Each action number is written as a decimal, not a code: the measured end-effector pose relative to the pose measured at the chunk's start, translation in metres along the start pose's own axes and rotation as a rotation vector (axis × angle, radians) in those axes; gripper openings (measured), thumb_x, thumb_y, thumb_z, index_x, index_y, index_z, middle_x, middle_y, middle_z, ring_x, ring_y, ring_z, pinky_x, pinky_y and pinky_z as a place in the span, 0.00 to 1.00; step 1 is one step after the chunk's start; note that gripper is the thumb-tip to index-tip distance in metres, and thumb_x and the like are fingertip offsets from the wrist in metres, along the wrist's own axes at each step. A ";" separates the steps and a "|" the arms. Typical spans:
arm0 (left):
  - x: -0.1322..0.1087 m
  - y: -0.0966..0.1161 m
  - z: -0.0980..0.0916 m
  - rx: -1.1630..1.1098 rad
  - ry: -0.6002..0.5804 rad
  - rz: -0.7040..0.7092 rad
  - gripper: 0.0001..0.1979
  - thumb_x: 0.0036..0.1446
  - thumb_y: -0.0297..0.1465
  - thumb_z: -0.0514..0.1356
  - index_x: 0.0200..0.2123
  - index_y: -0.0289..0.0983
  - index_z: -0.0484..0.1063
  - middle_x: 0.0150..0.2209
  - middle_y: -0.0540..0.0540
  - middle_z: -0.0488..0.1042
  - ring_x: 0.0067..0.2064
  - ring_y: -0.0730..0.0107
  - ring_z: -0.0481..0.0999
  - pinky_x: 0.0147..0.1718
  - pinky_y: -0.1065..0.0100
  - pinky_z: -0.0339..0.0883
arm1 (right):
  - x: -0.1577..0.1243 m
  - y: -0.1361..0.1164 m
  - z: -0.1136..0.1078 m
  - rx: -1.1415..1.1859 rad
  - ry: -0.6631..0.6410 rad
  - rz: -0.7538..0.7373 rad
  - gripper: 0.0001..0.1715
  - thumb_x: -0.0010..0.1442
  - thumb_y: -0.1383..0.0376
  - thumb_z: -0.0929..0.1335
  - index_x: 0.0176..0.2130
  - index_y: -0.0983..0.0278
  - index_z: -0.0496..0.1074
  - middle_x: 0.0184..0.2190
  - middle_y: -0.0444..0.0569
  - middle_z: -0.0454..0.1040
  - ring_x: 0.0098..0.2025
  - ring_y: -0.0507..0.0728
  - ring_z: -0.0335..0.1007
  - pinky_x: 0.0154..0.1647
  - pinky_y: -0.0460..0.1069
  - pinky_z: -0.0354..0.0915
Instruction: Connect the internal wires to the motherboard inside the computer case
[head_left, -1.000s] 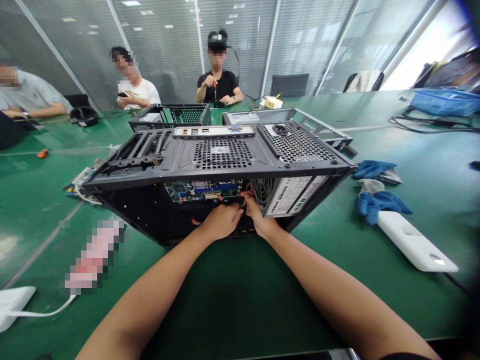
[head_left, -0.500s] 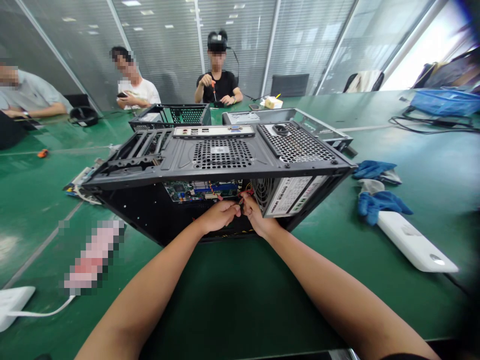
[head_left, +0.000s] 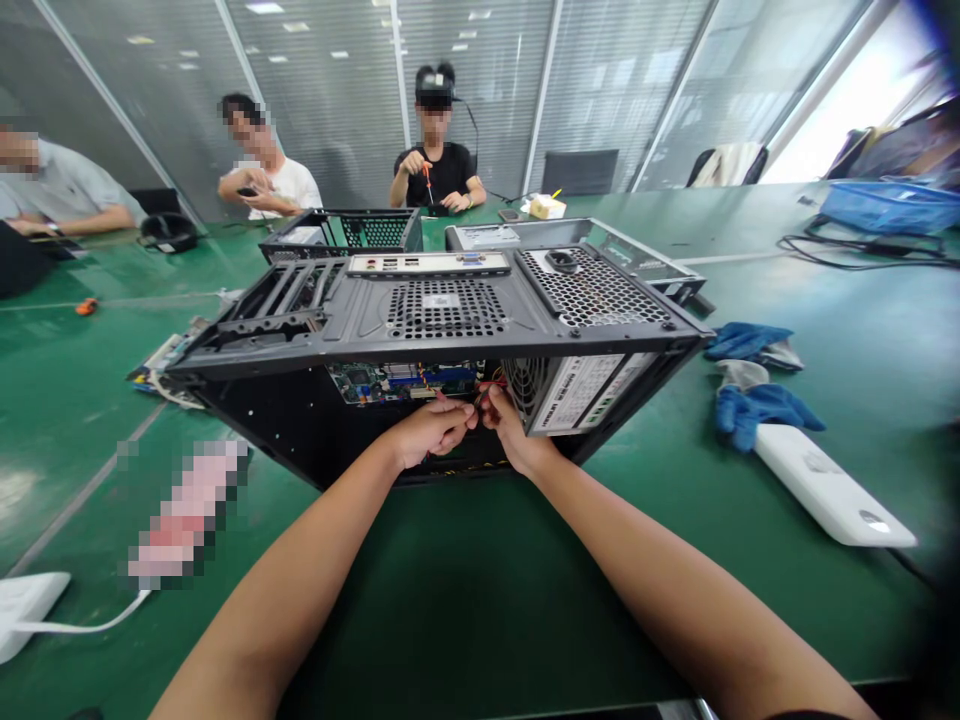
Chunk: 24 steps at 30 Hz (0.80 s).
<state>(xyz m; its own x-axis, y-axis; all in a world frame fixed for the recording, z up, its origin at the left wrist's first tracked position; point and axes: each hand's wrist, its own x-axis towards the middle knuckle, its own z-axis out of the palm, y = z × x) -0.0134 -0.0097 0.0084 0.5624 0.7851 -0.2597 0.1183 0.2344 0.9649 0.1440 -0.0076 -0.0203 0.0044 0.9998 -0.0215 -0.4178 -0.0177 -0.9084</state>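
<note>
A black computer case (head_left: 352,310) stands on the green table with its open side towards me and its back panel facing up. Inside it show a motherboard (head_left: 397,383) and a power supply (head_left: 592,392) with a fan grille. Both my hands reach into the opening beside the power supply. My left hand (head_left: 435,432) is closed, its thumb and fingers pinched at thin cables. Close by, my right hand (head_left: 512,430) is closed too, pinching near the red and dark cables (head_left: 491,384). The cable ends are mostly hidden by my fingers.
Behind the case stand another open case (head_left: 375,228) and a grey metal case (head_left: 525,233). Blue gloves (head_left: 757,400) and a white power strip (head_left: 832,485) lie at the right. A pixelated phone-like object (head_left: 187,515) lies at the left. Several people sit across the table.
My left hand has shifted slightly left and its grip has turned a little. My right hand stays nearly in place. Across the table, a person in white has moved a hand over a handheld object.
</note>
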 end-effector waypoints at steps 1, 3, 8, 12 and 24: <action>0.000 0.000 0.001 0.044 0.014 -0.002 0.15 0.62 0.44 0.53 0.32 0.38 0.63 0.14 0.59 0.52 0.15 0.80 0.47 0.16 0.74 0.42 | 0.000 0.001 0.000 -0.015 0.012 -0.002 0.30 0.42 0.42 0.75 0.34 0.61 0.73 0.25 0.41 0.66 0.25 0.49 0.59 0.25 0.48 0.55; 0.000 0.001 0.003 0.162 0.048 0.015 0.17 0.63 0.45 0.51 0.32 0.38 0.63 0.14 0.59 0.53 0.16 0.79 0.49 0.17 0.74 0.44 | 0.001 0.003 -0.001 -0.043 0.030 -0.005 0.31 0.41 0.41 0.75 0.33 0.61 0.73 0.25 0.41 0.66 0.25 0.49 0.60 0.25 0.48 0.55; 0.002 0.003 0.006 0.540 0.132 0.139 0.17 0.67 0.40 0.46 0.31 0.37 0.64 0.17 0.55 0.61 0.21 0.75 0.61 0.24 0.72 0.56 | 0.002 0.004 -0.002 -0.071 0.074 -0.013 0.32 0.39 0.40 0.75 0.32 0.62 0.73 0.24 0.42 0.65 0.25 0.49 0.60 0.26 0.48 0.56; 0.002 0.002 0.006 0.933 0.241 0.270 0.15 0.66 0.34 0.47 0.32 0.36 0.69 0.29 0.46 0.73 0.34 0.66 0.74 0.36 0.66 0.65 | 0.002 0.006 -0.001 -0.071 0.102 -0.026 0.32 0.39 0.41 0.75 0.32 0.62 0.73 0.24 0.42 0.66 0.25 0.50 0.60 0.27 0.48 0.57; 0.000 0.008 0.009 0.865 0.190 0.260 0.13 0.65 0.32 0.47 0.30 0.36 0.67 0.26 0.48 0.71 0.30 0.69 0.71 0.31 0.69 0.63 | 0.004 0.008 -0.002 0.004 0.065 0.009 0.29 0.37 0.43 0.77 0.30 0.61 0.73 0.23 0.42 0.65 0.26 0.50 0.59 0.26 0.48 0.57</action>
<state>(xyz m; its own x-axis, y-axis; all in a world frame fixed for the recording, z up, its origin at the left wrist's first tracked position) -0.0053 -0.0131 0.0163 0.5217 0.8522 0.0409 0.6208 -0.4121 0.6670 0.1425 -0.0042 -0.0280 0.0598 0.9966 -0.0568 -0.4221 -0.0263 -0.9062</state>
